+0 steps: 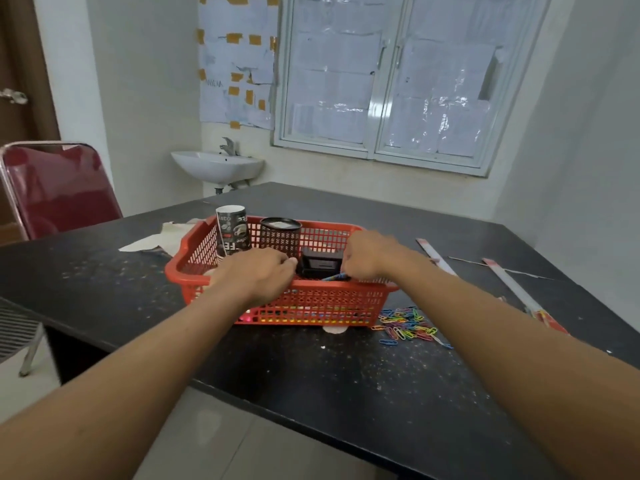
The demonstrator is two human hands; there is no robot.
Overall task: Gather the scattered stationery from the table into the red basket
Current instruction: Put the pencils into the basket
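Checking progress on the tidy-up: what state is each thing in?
red basket: upright, partly filled.
paper cup: upright in basket.
mesh holder: upright in basket.
paper clips: loose pile on table.
right hand: pinching blue pen over basket.
left hand: over basket, grip unclear.

- A small, plain back room that serves as an office or work space: bare white walls and a pale tiled floor.
- A dark speckled table carries office stationery: a red basket holding a black mesh pen holder, and coloured paper clips beside it.
- A red padded chair with a chrome frame stands at the table.
- A wall-hung washbasin with a tap sits in the corner.
- The white-framed window is papered over; more paper sheets are stuck to the wall with brown tape.
- A brown door with a metal handle is at the left edge.
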